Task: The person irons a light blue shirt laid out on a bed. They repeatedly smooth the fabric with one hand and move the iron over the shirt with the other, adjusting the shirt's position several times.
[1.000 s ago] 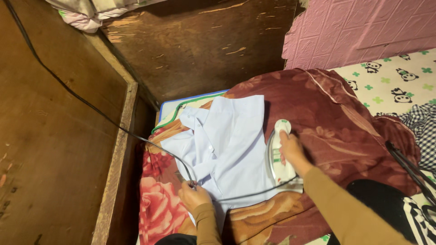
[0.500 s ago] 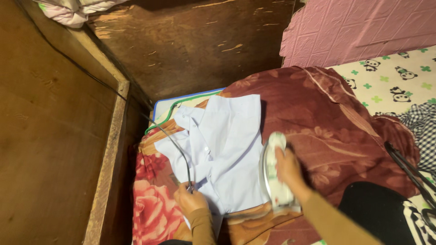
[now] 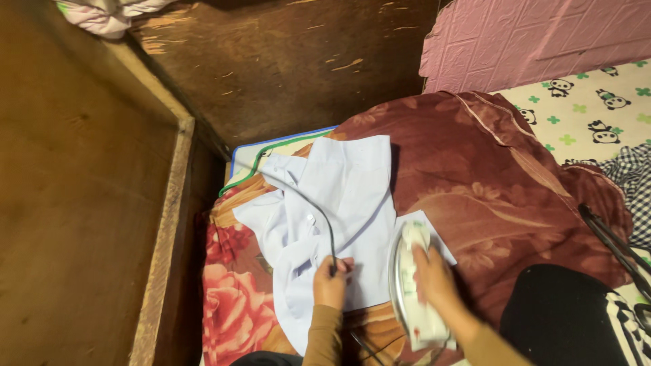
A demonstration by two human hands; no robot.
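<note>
A pale blue shirt [image 3: 339, 203] lies spread on a red flowered blanket [image 3: 495, 176]. My right hand [image 3: 434, 281] grips the handle of a white electric iron [image 3: 413, 285], which is tipped on its side at the shirt's right edge. My left hand [image 3: 331, 281] rests on the shirt's lower part and pinches the iron's black cord [image 3: 319, 213], which curves up over the shirt.
A brown wooden panel [image 3: 88, 203] and its raised rim stand at the left, a dark wooden wall behind. A pink quilted wall panel [image 3: 542, 41] and a panda-print sheet [image 3: 590, 115] lie at the right. Checked cloth [image 3: 634, 190] and a black garment [image 3: 569, 318] sit lower right.
The iron has moved down along the shirt's right edge toward me and tipped onto its side. My left hand has shifted right on the shirt, still holding the cord.
</note>
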